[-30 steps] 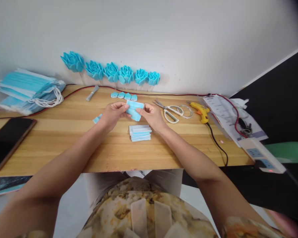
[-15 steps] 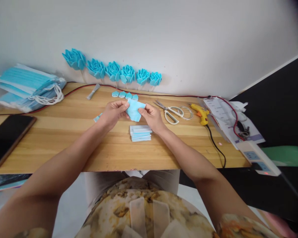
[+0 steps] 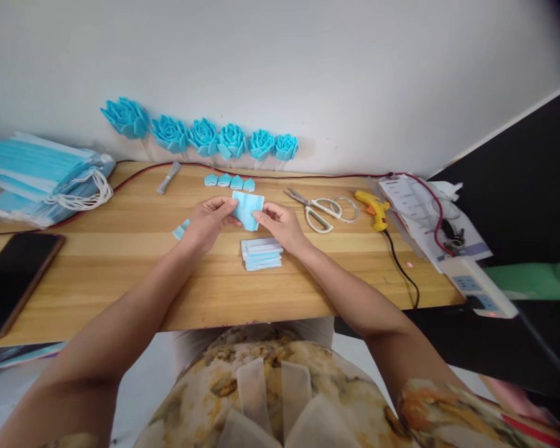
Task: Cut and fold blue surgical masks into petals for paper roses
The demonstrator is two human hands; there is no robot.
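Between my hands is a small light-blue piece of mask fabric [image 3: 247, 210], held up above the table. My left hand [image 3: 211, 221] pinches its left edge between thumb and fingers. On the other side, my right hand [image 3: 280, 225] grips the lower right edge the same way. Just below lies a stack of cut mask pieces [image 3: 262, 255], white and blue. Behind the held piece, several folded blue petals [image 3: 224, 180] form a row. Another blue scrap [image 3: 181, 229] shows partly beside my left wrist.
Several blue fabric roses [image 3: 204, 137] on sticks lean along the wall. Scissors [image 3: 318, 213], a yellow glue gun [image 3: 374, 208] and a power strip [image 3: 480, 289] lie to the right. Masks [image 3: 32, 168], a bundle of strips [image 3: 168, 178] and a phone [image 3: 17, 283] are on the left.
The fabric piece has turned in my hands and now sits squarer, its top edge nearly level. Both hands still hold it. The whole view has shifted slightly.
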